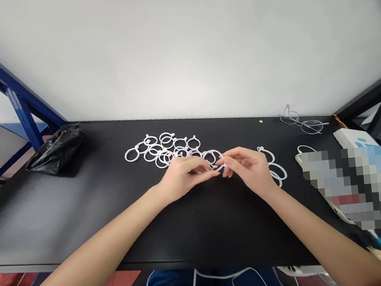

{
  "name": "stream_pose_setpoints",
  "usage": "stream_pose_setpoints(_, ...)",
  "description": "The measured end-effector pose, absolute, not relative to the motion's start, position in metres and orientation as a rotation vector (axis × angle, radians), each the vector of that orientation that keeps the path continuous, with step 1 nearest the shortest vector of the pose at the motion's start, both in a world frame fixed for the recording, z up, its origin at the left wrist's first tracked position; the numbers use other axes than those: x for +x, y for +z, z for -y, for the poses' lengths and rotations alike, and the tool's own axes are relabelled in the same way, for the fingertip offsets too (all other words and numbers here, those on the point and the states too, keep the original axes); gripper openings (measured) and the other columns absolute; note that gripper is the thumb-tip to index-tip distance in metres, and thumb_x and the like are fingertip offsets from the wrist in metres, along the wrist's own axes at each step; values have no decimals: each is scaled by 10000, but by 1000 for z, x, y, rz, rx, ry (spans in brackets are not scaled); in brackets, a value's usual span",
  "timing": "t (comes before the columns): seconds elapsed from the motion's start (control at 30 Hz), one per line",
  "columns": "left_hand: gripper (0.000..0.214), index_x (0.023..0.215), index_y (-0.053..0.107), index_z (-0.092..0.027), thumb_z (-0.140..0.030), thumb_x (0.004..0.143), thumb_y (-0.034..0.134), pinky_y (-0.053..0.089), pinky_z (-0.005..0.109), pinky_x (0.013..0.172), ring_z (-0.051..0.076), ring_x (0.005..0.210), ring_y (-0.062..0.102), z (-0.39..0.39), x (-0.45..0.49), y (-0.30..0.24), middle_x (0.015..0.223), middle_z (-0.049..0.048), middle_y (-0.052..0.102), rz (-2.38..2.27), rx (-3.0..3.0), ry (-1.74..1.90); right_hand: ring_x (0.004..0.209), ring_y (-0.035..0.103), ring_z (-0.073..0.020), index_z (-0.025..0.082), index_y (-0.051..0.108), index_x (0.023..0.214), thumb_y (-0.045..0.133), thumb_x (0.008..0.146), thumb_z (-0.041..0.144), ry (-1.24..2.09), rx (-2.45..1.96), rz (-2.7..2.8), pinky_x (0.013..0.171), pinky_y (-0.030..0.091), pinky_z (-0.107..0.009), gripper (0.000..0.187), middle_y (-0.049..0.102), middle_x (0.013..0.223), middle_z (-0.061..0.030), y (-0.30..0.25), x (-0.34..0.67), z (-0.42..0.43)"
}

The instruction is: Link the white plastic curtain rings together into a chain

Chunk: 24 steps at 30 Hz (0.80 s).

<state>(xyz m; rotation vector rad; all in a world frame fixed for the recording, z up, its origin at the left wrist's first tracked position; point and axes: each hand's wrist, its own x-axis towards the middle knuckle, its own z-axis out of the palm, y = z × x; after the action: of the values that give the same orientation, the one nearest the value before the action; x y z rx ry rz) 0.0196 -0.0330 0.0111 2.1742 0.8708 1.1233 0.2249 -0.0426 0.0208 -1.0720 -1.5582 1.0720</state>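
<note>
Over the middle of the black table, a thin white ring (213,151) is held up between my two hands. My right hand (250,168) is closed, pinching the ring's near side between thumb and fingers. My left hand (185,176) meets it from the other side, its thumb and forefinger closed on the ring's lower edge; the exact contact is partly hidden. Behind my left hand lies a loose pile of similar white rings (151,153), each with a small knob. Several more white rings (278,170) lie just beyond my right wrist, partly covered by it.
A crumpled black plastic bag (58,151) sits at the table's left end. Eyeglasses (299,122) lie at the back right. Nearer on the right are a blurred-out phone (336,192) and a white power strip (355,140). White cables (223,275) hang below the front edge.
</note>
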Motion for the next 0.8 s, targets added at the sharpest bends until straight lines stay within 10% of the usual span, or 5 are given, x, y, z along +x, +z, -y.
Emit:
stream_pose_setpoints(0.53, 337, 698, 577, -154, -439, 870, 630, 426, 185, 509, 79, 507, 547, 30, 19, 15, 579, -16, 614, -998, 1943, 1012, 681, 696, -176, 216, 740, 896, 710, 828, 285, 954, -965, 1607, 528, 593, -303, 102, 706, 819, -36, 19, 224, 44)
stream_pose_setpoints(0.8, 405, 1197, 510, -186, -419, 878, 597, 422, 184, 497, 61, 498, 510, 34, 19, 17, 765, -24, 598, -989, 1859, 917, 623, 668, -163, 217, 751, 863, 713, 824, 279, 1027, -936, 1538, 496, 574, -305, 83, 695, 770, -28, 23, 215, 50)
